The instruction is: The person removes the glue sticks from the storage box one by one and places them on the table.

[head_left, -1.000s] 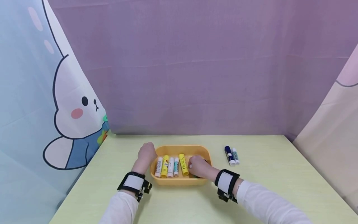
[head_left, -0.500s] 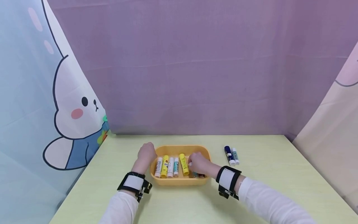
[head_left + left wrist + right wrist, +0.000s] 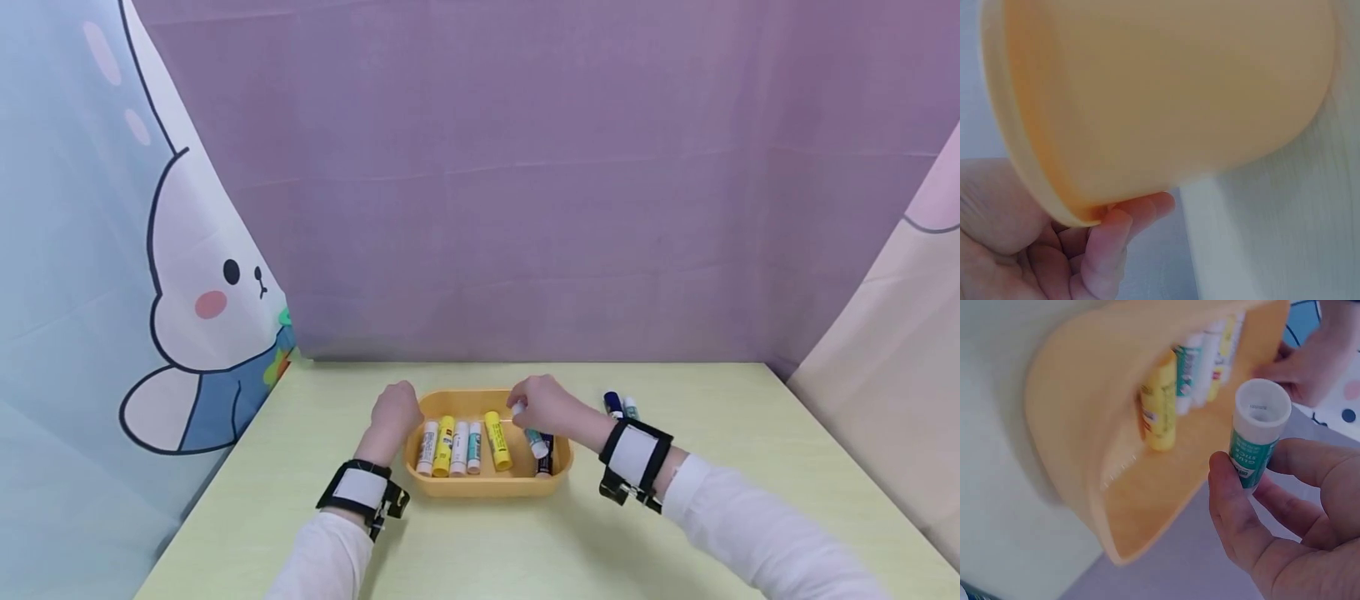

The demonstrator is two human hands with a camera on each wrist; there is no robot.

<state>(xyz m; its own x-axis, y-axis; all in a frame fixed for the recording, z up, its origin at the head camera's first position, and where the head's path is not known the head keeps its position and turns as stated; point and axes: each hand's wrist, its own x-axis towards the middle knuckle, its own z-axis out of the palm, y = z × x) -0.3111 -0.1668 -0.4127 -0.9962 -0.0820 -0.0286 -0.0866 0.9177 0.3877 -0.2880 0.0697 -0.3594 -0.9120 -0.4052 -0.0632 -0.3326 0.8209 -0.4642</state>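
In the head view, my left hand (image 3: 396, 414) grips the left end of an orange plastic bin (image 3: 491, 488). Its fingers curl around the rim (image 3: 1041, 200) in the left wrist view. My right hand (image 3: 551, 406) pinches a white glue stick with a green label (image 3: 1256, 434) between thumb and fingers, above the bin's right end. That stick is tilted, one hollow white end facing the wrist camera. Inside the bin, a yellow glue stick (image 3: 498, 441) lies near the middle, with several white and yellow glue sticks (image 3: 459, 450) to its left. A dark glue stick (image 3: 546, 458) lies at the right end.
Right of the bin, a dark blue glue stick (image 3: 613, 405) and a white and teal one (image 3: 631, 407) lie on the pale table (image 3: 480, 550), partly hidden by my right wrist. A purple curtain (image 3: 480, 183) hangs behind the table.
My right hand has risen from the bin's right end, bringing up the green-labelled glue stick. The dark glue stick in the bin now shows. My left hand stays at the rim.
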